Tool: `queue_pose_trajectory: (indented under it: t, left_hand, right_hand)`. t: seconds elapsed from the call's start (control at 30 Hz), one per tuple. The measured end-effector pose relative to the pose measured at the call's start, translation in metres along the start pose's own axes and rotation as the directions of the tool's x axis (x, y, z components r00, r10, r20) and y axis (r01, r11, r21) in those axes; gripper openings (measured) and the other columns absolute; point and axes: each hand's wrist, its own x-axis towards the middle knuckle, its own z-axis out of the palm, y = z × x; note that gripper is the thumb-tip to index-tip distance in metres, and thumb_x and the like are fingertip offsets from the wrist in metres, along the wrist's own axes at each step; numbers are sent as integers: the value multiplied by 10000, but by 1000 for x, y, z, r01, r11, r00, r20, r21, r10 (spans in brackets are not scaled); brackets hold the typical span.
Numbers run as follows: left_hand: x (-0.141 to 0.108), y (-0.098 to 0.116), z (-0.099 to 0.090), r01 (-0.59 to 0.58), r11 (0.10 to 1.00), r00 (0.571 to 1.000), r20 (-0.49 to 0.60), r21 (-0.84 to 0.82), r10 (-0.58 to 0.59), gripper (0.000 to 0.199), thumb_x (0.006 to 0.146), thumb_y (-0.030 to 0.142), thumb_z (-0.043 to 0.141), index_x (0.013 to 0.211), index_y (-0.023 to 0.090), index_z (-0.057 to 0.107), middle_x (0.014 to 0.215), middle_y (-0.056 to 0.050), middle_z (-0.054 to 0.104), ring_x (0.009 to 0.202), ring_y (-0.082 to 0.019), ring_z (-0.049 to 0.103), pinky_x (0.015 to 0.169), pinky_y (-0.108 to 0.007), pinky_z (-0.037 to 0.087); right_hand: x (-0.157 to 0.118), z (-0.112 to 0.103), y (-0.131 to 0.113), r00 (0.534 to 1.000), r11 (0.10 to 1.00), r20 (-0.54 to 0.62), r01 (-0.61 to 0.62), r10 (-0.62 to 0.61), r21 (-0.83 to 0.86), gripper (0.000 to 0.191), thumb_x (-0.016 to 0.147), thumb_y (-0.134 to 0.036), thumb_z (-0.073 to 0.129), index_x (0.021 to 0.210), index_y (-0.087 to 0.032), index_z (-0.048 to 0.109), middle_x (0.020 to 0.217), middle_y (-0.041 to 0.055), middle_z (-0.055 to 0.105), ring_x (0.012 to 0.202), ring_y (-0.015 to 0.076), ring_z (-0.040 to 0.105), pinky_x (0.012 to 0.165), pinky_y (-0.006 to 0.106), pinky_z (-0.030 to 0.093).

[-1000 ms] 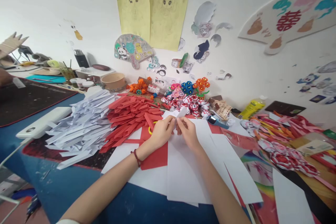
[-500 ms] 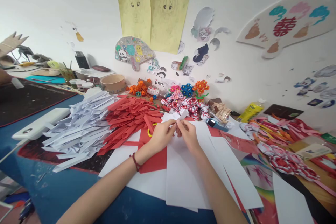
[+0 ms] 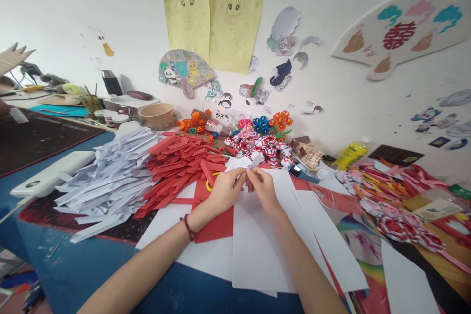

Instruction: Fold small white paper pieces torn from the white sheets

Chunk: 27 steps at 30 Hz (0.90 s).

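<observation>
Your left hand (image 3: 228, 189) and right hand (image 3: 264, 190) still pinch the white paper strip (image 3: 255, 161); grip barely shifted; handwork apparently unfinished.

White wall (image 3: 125, 10) behind a blue-topped table (image 3: 95, 270)

Ok so a slip of white paper (image 3: 255, 160) is being pinched between the left hand (image 3: 226, 190) and right hand (image 3: 264, 189), right above some loose white sheets (image 3: 257, 250) on a blue surface (image 3: 91, 274). Over to the left, folded white strips (image 3: 110, 171) are heaped up, with red strips (image 3: 180, 162) piled just beside them. Red-and-white rosettes (image 3: 265, 146) are bunched at the far side, and yellow drawings (image 3: 235, 29) are stuck on the wall (image 3: 121, 5).
</observation>
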Motion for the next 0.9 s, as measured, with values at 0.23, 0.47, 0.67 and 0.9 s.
queue_pose_trajectory:
  t: [0.23, 0.47, 0.67, 0.9]
  left_hand:
    - [-1, 1, 0, -22, 999, 1000, -16, 45, 23, 276, 936, 243, 355, 771, 190, 569, 740, -8, 640, 646, -129, 550, 621, -215, 371]
    - [-1, 2, 0, -40, 998, 999, -16, 46, 41, 255, 930, 215, 365, 773, 193, 565, 770, -2, 652, 673, -129, 555, 640, -218, 365]
    - [-2, 2, 0, -53, 998, 999, -10, 43, 53, 261, 930, 203, 372, 751, 191, 562, 746, 7, 648, 660, -120, 556, 637, -218, 359]
    - [-2, 1, 1, -43, 997, 999, -22, 72, 44, 240, 926, 206, 387, 762, 188, 561, 746, 4, 645, 655, -123, 551, 621, -218, 347]
  right_hand:
    - [0, -1, 1, 1000, 1000, -3, 1, -1, 20, 336, 826, -471, 580, 649, -189, 538, 539, -29, 521, 433, 98, 466, 434, 227, 376]
    - [0, -1, -1, 1000, 1000, 7, 3, -3, 26, 323, 830, -451, 578, 651, -186, 537, 550, -27, 531, 445, 96, 471, 441, 222, 378]
    - [0, 0, 1, 1000, 999, 7, -6, 6, 46, 283, 840, -398, 561, 654, -186, 537, 538, -36, 526, 435, 94, 471, 443, 220, 378]
    - [-1, 0, -1, 1000, 999, 10, 3, -4, 34, 260, 843, -351, 552, 647, -181, 531, 534, -39, 523, 430, 89, 473, 439, 215, 376]
